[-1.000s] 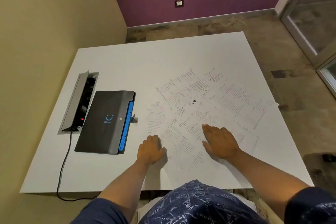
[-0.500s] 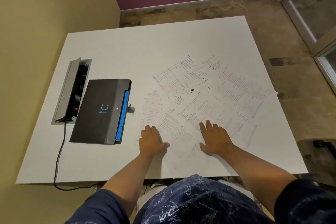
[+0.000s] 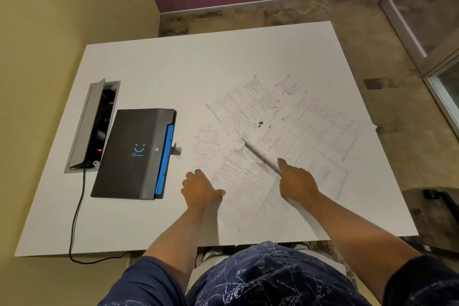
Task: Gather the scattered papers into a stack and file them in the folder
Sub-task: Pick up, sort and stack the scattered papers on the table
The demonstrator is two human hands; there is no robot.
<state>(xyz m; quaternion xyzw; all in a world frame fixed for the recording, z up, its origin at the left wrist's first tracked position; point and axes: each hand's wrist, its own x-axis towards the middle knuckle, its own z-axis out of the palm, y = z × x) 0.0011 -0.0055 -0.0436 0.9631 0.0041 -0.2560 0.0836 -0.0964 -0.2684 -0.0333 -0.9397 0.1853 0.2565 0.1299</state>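
Note:
Several printed sheets, the scattered papers (image 3: 310, 126), overlap in a loose fan on the right half of the white table (image 3: 223, 69). The dark grey folder (image 3: 131, 154) with blue tabs lies closed to their left. My left hand (image 3: 201, 190) rests palm down on the left edge of the nearest sheets, holding nothing. My right hand (image 3: 298, 181) pinches the edge of one sheet (image 3: 263, 154), whose edge stands lifted off the pile and looks blurred.
An open grey cable box (image 3: 92, 126) is set into the table left of the folder, and a black cable (image 3: 77, 206) runs from it over the near edge. One sheet overhangs the table's right edge (image 3: 370, 126). Glass door at right.
My right hand went from lying flat on the papers to gripping one sheet and raising its edge. My left hand stayed on the left side of the pile.

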